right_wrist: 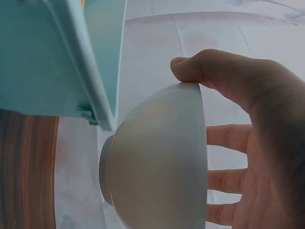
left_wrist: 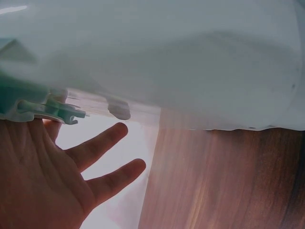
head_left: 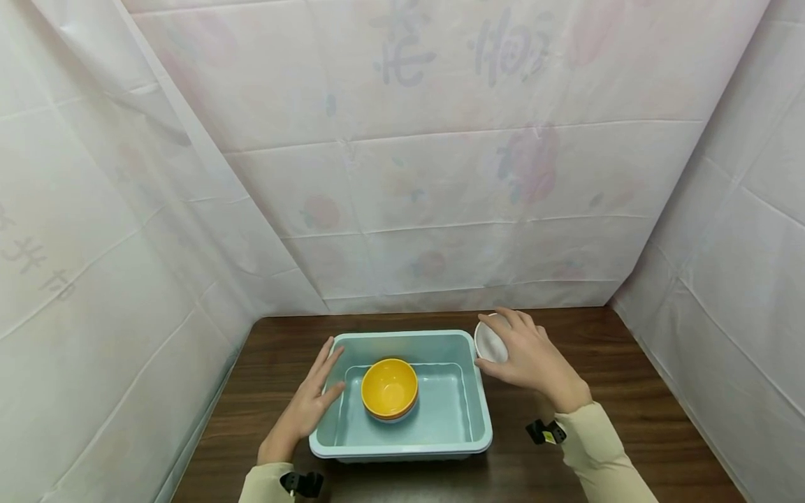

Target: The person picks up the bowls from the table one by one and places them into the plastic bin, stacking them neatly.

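My right hand [head_left: 531, 355] grips a white bowl [head_left: 489, 341] by its rim, just off the right edge of the light-blue basin [head_left: 402, 449]. In the right wrist view the bowl [right_wrist: 157, 157] is tipped on its side, its foot facing the basin wall, thumb on one side of the rim and fingers across the mouth. Inside the basin stands a yellow bowl [head_left: 390, 388], nested on others whose orange and pale rims show below it. Along the basin's left rim lies my left hand [head_left: 306, 404], its fingers extended and spread; the left wrist view shows the fingers [left_wrist: 116, 181] straight beside the basin's outer wall.
The basin stands on a dark wood table [head_left: 251, 391]. White printed sheeting [head_left: 440, 175] hangs behind the table and along both sides. Small black devices are strapped at both wrists, such as the left one [head_left: 302, 483].
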Tool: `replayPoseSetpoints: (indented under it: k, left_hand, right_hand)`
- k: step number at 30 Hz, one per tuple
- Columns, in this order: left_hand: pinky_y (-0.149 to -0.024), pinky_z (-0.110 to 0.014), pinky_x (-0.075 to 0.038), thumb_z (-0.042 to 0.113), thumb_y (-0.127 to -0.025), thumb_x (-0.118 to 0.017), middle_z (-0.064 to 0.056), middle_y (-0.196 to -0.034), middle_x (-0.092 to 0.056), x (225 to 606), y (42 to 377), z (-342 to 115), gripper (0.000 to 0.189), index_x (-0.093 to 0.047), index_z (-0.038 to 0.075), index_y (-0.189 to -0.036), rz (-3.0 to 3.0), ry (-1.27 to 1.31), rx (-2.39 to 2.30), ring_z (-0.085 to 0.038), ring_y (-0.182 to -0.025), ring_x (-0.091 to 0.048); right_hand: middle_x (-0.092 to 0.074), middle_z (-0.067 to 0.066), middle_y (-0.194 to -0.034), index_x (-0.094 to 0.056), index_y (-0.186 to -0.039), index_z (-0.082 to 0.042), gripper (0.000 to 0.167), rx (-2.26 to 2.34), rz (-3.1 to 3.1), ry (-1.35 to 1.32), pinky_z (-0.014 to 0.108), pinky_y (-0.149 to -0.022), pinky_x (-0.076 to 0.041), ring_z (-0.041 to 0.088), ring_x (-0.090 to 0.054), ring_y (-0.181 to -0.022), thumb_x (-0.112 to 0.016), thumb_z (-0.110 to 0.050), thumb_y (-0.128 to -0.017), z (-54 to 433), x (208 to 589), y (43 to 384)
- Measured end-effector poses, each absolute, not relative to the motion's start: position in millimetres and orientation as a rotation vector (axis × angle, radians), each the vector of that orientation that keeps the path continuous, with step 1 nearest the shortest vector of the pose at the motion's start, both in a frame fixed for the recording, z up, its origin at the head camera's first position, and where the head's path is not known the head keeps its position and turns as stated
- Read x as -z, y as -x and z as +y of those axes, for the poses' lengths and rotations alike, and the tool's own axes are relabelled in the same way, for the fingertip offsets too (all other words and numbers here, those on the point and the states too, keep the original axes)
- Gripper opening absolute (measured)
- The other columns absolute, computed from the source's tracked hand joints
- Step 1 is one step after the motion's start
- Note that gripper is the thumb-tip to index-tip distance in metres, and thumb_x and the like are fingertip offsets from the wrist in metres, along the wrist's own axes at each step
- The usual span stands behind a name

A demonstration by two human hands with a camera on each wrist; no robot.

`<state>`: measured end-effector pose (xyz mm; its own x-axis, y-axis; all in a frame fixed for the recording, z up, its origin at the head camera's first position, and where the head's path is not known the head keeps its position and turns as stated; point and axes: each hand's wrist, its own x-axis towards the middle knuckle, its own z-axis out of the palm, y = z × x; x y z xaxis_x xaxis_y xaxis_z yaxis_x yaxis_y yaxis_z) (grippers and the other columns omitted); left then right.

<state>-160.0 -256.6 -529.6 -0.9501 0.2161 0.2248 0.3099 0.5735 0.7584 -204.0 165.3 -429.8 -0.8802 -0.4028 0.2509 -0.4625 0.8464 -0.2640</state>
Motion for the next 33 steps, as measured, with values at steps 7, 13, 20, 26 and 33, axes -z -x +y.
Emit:
replayPoseSetpoints:
  k: [7,13,20,26,33]
  left_hand:
    - [-0.116,-0.075,-0.022,0.029,-0.107,-0.056,-0.014,-0.174,-0.007,531,160,-257,0.063,-0.032,0.008,-0.162,-2.696,0.456,1.332,-0.048,-0.156,-0.014]
    - [-0.115,-0.076,-0.023,0.029,-0.107,-0.056,-0.013,-0.174,-0.006,531,160,-258,0.064,-0.031,0.008,-0.162,-2.701,0.454,1.333,-0.048,-0.156,-0.014]
    - [-0.115,-0.075,-0.023,0.030,-0.107,-0.056,-0.013,-0.174,-0.006,531,160,-257,0.064,-0.032,0.007,-0.162,-2.702,0.452,1.326,-0.048,-0.156,-0.015]
    - [-0.115,-0.075,-0.022,0.029,-0.107,-0.056,-0.013,-0.174,-0.006,531,161,-257,0.064,-0.032,0.008,-0.162,-2.692,0.455,1.335,-0.048,-0.156,-0.014]
    - [-0.115,-0.075,-0.023,0.029,-0.107,-0.056,-0.013,-0.174,-0.006,532,161,-258,0.064,-0.032,0.008,-0.162,-2.693,0.460,1.331,-0.048,-0.156,-0.014]
  right_hand:
    - [-0.049,0.019,-0.152,-0.056,-0.148,-0.020,0.074,-0.464,-2.831,-0.686,0.078,-0.094,-0.042,0.048,-0.047,-0.135,-0.079,-0.050,-0.084,160,429,203]
    - [-0.048,0.018,-0.153,-0.055,-0.149,-0.021,0.076,-0.468,-2.825,-0.731,0.073,-0.094,-0.044,0.046,-0.047,-0.135,-0.080,-0.051,-0.084,154,428,204]
    - [-0.046,0.016,-0.155,-0.053,-0.151,-0.022,0.077,-0.489,-2.832,-0.777,0.068,-0.097,-0.044,0.042,-0.046,-0.137,-0.078,-0.054,-0.085,144,424,205]
    - [-0.047,0.014,-0.154,-0.053,-0.151,-0.022,0.079,-0.447,-2.809,-0.817,0.065,-0.097,-0.045,0.041,-0.047,-0.135,-0.079,-0.055,-0.084,135,422,207]
    - [-0.048,0.013,-0.152,-0.054,-0.150,-0.022,0.078,-0.446,-2.790,-0.851,0.062,-0.096,-0.046,0.039,-0.048,-0.133,-0.080,-0.055,-0.083,127,418,206]
